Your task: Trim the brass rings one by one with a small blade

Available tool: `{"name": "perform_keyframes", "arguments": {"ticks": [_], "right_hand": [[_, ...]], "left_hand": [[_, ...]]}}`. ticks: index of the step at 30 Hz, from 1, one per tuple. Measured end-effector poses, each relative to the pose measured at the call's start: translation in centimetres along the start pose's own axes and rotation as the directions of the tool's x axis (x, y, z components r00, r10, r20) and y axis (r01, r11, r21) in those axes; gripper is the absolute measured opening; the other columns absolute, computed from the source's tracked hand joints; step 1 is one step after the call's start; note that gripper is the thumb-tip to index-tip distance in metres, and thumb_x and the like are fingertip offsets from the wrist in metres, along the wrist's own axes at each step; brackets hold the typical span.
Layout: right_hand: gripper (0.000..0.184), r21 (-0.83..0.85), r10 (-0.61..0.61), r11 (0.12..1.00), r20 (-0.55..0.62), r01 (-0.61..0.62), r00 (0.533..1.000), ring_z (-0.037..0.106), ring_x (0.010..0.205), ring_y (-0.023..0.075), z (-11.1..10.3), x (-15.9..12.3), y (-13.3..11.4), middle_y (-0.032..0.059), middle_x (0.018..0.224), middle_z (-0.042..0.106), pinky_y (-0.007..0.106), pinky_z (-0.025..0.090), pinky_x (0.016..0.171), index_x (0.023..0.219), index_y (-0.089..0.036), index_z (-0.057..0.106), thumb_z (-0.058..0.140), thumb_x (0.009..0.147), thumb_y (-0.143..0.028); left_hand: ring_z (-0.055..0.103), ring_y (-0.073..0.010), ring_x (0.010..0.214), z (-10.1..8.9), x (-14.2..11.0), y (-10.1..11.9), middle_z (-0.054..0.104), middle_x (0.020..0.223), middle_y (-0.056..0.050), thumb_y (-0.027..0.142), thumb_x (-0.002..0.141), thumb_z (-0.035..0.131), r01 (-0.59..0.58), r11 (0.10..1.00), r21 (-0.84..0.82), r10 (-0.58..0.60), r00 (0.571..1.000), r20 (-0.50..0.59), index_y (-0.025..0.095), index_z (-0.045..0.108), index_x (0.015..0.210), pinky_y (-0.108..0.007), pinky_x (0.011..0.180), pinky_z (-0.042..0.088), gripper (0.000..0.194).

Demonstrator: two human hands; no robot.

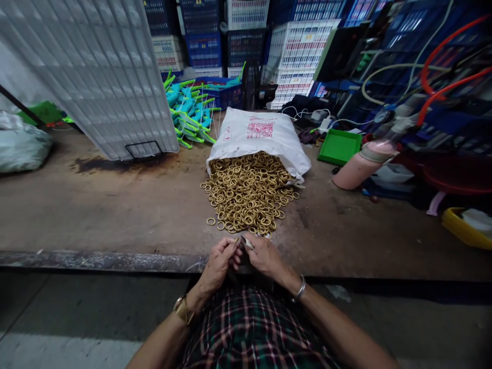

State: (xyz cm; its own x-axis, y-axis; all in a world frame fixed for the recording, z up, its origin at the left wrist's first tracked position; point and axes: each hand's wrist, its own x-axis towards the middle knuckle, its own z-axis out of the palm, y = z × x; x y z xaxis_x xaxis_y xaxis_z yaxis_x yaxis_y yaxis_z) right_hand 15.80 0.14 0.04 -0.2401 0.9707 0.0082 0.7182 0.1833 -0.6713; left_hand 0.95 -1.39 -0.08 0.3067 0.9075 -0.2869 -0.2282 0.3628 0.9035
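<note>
My left hand [221, 261] is closed in a pinch, with a bit of a brass-coloured ring [237, 240] showing at its fingertips. Close against it, my right hand [266, 257] is wrapped round a small hand tool [248, 244] with a pale body and a dark tip; its exact kind is too small to make out. The tool's tip points at the ring. Both hands are at the table's front edge, just before a heap of brass-coloured rings [249, 197]. These rings spill from the mouth of a white sack [246, 128] with red print, lying on its side.
The brown table [115, 205] carries a leaning ribbed white panel [115, 77] at left and green-and-blue plastic pieces [192, 110] behind. On the right are a green tray [340, 145], a tilted pink bottle [361, 166] with orange hoses, and a yellow container [461, 230]. Stacked crates [295, 46] line the back.
</note>
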Motion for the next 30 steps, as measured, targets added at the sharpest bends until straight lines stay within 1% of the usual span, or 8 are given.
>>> {"name": "perform_keyframes", "arguments": {"ticks": [2,7,13,19,25,30], "right_hand": [[0.017,-0.082,-0.031,0.996,0.042,0.034,0.999,0.045,0.059,0.0117,0.23,-0.28,0.07,0.0000,0.065,0.055,0.023,0.026,0.057,0.074,-0.019,0.055,0.041,0.071,-0.010],[0.021,-0.178,-0.051,0.982,0.078,0.065,0.996,0.047,0.060,0.0124,0.84,-0.47,0.31,0.0012,0.068,0.059,0.024,0.025,0.056,0.079,-0.018,0.057,0.041,0.069,-0.009],[0.024,-0.218,-0.070,0.971,0.123,0.096,0.990,0.049,0.061,0.0132,0.79,-0.54,0.25,0.0035,0.071,0.062,0.025,0.025,0.057,0.084,-0.017,0.057,0.039,0.070,-0.009],[0.025,-0.246,-0.048,0.965,0.154,0.085,0.987,0.052,0.063,0.0139,0.73,-0.43,0.10,0.0045,0.075,0.064,0.025,0.025,0.057,0.087,-0.017,0.057,0.039,0.071,-0.010],[0.025,-0.260,-0.047,0.961,0.162,0.089,0.986,0.052,0.063,0.0138,0.65,-0.37,-0.09,0.0050,0.075,0.064,0.025,0.024,0.057,0.086,-0.017,0.058,0.039,0.072,-0.010],[0.025,-0.275,-0.053,0.956,0.181,0.102,0.982,0.051,0.062,0.0138,0.75,-0.48,-0.01,0.0050,0.075,0.065,0.026,0.023,0.056,0.090,-0.016,0.058,0.039,0.074,-0.012]], "left_hand": [[0.048,-0.0070,0.056,-0.15,-0.04,-0.11,0.054,0.071,0.001,0.042,0.081,0.053,-0.023,0.999,0.025,0.023,1.000,0.009,0.014,0.051,0.082,-0.018,0.048,0.040,0.028],[0.048,-0.0077,0.055,-0.33,-0.09,-0.33,0.054,0.071,0.000,0.043,0.082,0.050,-0.079,0.990,0.115,0.078,0.997,0.013,0.014,0.052,0.083,-0.019,0.049,0.041,0.029],[0.048,-0.0070,0.048,-0.25,-0.04,-0.10,0.052,0.062,0.003,0.045,0.081,0.049,-0.085,0.975,0.206,0.086,0.996,0.004,0.015,0.050,0.080,-0.019,0.048,0.039,0.030],[0.048,-0.0076,0.047,-0.27,0.09,-0.40,0.053,0.060,0.003,0.046,0.080,0.050,-0.092,0.974,0.205,0.099,0.995,-0.023,0.015,0.050,0.079,-0.020,0.048,0.040,0.031],[0.049,-0.0074,0.046,-0.21,-0.04,-0.39,0.053,0.060,0.003,0.047,0.079,0.051,-0.072,0.981,0.182,0.079,0.996,-0.032,0.016,0.050,0.078,-0.019,0.047,0.039,0.032],[0.049,-0.0078,0.046,-0.11,-0.19,-0.08,0.052,0.057,0.004,0.045,0.078,0.051,-0.046,0.983,0.178,0.053,0.998,-0.037,0.015,0.051,0.080,-0.019,0.048,0.040,0.031]]}}
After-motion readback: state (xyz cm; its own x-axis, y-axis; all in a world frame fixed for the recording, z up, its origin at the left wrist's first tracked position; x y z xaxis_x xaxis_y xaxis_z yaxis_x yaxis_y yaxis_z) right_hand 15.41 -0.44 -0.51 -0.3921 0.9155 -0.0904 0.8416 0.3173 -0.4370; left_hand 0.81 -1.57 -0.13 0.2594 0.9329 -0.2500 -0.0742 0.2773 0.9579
